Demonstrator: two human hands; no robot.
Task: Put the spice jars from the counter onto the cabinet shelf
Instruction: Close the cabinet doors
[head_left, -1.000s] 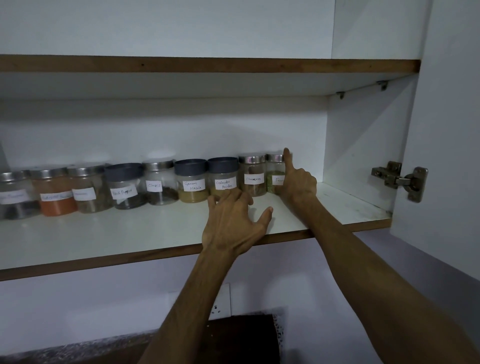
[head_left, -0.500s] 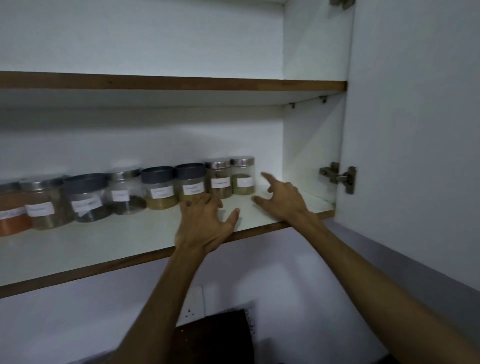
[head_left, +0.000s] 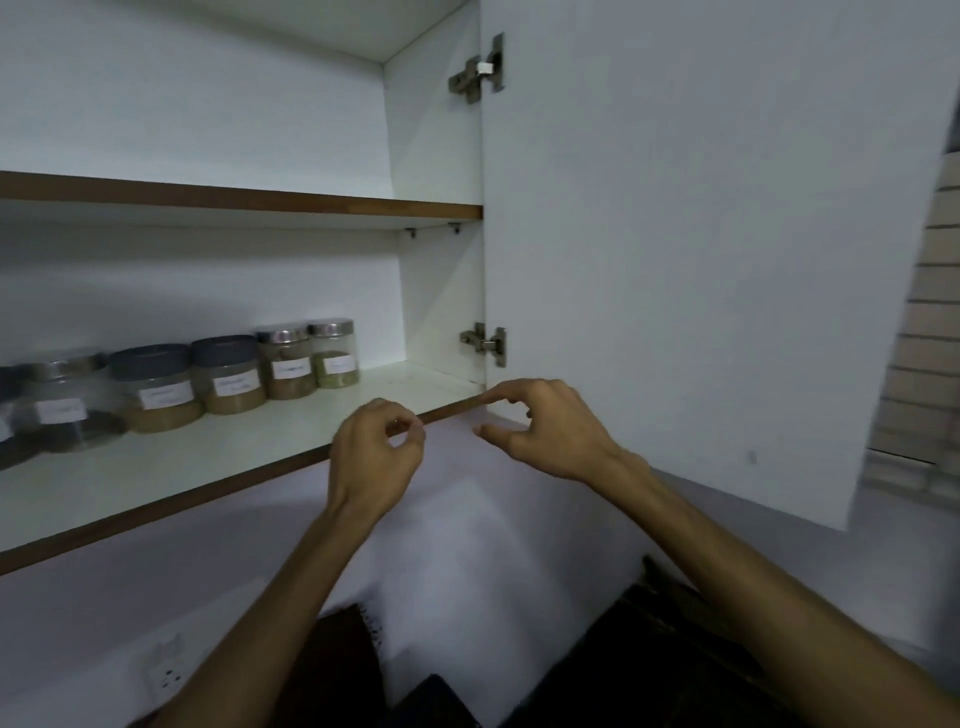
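Evidently, the shelving looks close to done.
Left hand: the left hand (head_left: 375, 457) hangs just below the shelf edge, fingers loosely curled, holding nothing.
Right hand: the right hand (head_left: 545, 427) hovers near the corner by the cabinet door (head_left: 701, 260), fingers loosely bent, empty too.
Jars: the spice jars (head_left: 228, 374) stand in one row toward the back of the cabinet shelf (head_left: 156, 467), touching or nearly so, labels facing out.
Step in hand: I'd judge the hands are clear of the row; best to check the counter (head_left: 649, 660) below for any jar left, then add it at the bare right end.
Count: five jars plain, another blurred at the left border; two hinges; two shelves.
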